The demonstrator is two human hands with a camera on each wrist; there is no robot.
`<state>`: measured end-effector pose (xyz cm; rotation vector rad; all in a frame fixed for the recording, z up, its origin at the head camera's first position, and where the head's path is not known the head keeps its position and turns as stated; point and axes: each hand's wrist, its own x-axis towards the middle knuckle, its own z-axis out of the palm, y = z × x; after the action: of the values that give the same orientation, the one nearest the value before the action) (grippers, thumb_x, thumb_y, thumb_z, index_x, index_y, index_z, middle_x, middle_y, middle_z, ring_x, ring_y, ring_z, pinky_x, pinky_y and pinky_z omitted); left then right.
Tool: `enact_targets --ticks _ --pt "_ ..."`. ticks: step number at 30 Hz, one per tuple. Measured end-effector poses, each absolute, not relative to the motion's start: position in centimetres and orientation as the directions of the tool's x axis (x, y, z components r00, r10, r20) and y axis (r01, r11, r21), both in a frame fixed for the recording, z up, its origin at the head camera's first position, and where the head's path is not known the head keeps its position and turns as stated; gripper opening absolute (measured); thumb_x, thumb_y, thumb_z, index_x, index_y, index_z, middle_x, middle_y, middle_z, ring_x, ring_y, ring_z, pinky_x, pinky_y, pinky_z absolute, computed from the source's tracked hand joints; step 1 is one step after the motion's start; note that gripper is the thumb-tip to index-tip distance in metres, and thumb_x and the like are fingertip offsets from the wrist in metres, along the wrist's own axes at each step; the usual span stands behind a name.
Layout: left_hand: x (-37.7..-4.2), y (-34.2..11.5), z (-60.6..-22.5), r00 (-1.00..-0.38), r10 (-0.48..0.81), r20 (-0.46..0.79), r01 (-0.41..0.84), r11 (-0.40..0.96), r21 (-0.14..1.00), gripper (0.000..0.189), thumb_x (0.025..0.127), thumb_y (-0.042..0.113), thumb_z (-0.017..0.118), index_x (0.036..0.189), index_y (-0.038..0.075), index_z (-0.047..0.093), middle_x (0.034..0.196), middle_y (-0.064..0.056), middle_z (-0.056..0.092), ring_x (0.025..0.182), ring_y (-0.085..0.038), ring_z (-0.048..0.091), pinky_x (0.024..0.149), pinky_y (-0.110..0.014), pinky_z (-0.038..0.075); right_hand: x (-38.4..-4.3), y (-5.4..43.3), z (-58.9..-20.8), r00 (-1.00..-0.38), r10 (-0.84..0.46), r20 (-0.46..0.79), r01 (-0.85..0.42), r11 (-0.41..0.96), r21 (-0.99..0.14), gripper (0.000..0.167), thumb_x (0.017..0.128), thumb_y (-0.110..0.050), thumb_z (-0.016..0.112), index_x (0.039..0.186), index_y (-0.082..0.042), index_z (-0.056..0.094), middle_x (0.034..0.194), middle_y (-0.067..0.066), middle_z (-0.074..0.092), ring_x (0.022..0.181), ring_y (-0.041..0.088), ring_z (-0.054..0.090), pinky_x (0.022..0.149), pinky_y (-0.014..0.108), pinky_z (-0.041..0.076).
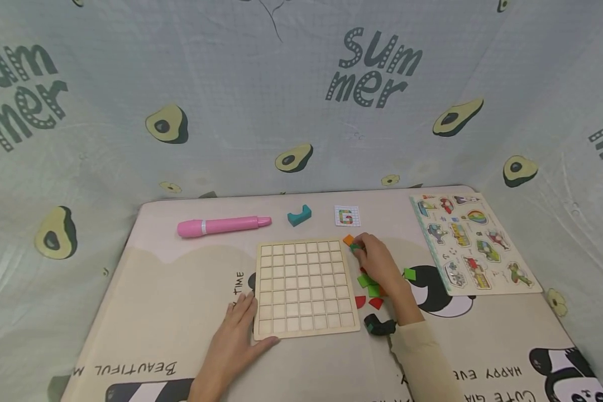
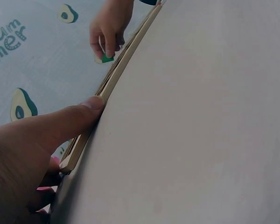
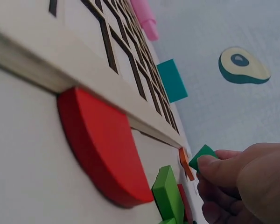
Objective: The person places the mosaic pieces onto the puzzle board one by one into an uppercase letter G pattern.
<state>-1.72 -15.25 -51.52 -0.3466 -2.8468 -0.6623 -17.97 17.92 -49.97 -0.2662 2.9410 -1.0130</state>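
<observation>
A square wooden grid board (image 1: 306, 289) lies on the mat with its cells bare. My left hand (image 1: 236, 335) rests at its near left corner, thumb along the near edge and fingers by the left side. In the left wrist view, the thumb (image 2: 79, 116) touches the board's edge. Beyond the board's right side, my right hand (image 1: 380, 265) pinches a small dark green block (image 3: 204, 156) between thumb and fingers. An orange block (image 1: 349, 239) lies just beside that hand. Light green blocks (image 1: 374, 291) and red rounded pieces (image 3: 105, 149) are scattered below it, partly hidden by the arm.
Behind the board lie a pink marker-like stick (image 1: 226, 225), a teal notched block (image 1: 299, 215) and a small pattern card (image 1: 347, 216). A picture puzzle board (image 1: 474, 243) is at the right. A black curved object (image 1: 379, 325) sits by the right sleeve. Printed curtains enclose the table.
</observation>
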Motion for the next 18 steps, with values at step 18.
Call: enact_targets --ticks 18 --pt "-1.6 -15.3 -51.6 -0.952 0.181 0.247 0.269 0.879 0.393 0.095 0.07 0.055 0.083 0.137 -0.005 0.057 0.147 -0.02 0.055 0.14 -0.036 0.048 0.119 -0.049 0.037 -18.2 14.5 -48.6 -0.968 -0.23 0.102 -0.237 0.698 -0.676 0.018 0.099 -0.011 0.061 0.113 -0.001 0.065 0.099 0.011 0.063 0.085 0.02 0.056 0.073 0.029 0.053"
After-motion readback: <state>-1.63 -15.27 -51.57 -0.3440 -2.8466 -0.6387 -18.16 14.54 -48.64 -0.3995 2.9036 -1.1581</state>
